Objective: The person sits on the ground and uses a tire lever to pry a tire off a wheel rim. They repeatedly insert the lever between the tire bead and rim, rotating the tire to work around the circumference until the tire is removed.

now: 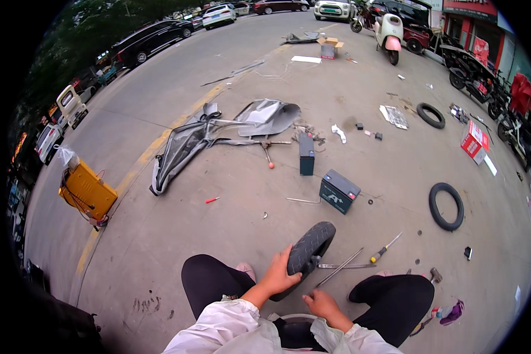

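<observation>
2 hands work a small black tyre (310, 248) stood upright on the pavement between the knees; the left hand (280, 272) grips its tread to steady it; the right hand (320, 302) closes on a metal lever (340, 266) slanting toward the rim, apparently for prying.

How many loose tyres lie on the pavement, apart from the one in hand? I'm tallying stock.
2: a black tyre right of the batteries, and a smaller tyre farther off near the parked scooters. Others may be hidden.
</observation>
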### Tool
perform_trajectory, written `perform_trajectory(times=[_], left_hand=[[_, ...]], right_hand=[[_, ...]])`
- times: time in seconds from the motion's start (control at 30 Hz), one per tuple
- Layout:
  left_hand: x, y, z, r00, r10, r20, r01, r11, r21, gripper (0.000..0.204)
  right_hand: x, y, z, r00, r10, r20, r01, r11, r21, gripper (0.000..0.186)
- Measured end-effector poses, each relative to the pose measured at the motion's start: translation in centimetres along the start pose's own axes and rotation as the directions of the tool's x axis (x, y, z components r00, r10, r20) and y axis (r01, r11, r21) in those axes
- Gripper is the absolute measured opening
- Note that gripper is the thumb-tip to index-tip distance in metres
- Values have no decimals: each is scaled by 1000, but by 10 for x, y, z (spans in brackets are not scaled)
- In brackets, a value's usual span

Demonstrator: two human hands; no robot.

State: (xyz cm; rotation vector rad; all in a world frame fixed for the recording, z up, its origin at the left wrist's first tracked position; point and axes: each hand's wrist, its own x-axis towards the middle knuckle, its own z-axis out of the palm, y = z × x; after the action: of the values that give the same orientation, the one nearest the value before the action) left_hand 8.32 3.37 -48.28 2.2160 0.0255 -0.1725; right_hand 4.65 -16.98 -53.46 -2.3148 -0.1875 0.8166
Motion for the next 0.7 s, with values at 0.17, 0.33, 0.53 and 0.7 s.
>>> perform_trajectory(times=[0.17, 0.33, 0.53, 0.7], left_hand=[[-9, -4, 0, 997, -57, -45, 52, 994, -97, 88], [-10, -2, 6, 997, -20, -71, 19, 1000, -11, 91], [-11, -2, 19, 989, 40, -144, -29, 997, 76, 94], [-4, 13, 26, 978, -36, -205, 56, 994, 95, 86]], right_hand=[[4, 1, 7, 999, 8, 42, -9, 1000, 9, 43], [15, 13, 10, 993, 96, 69, -94, 995, -29, 44], [41, 43, 19, 955, 292, 56, -289, 956, -57, 43], [57, 68, 14, 909, 414, 48, -414, 910, -16, 41]])
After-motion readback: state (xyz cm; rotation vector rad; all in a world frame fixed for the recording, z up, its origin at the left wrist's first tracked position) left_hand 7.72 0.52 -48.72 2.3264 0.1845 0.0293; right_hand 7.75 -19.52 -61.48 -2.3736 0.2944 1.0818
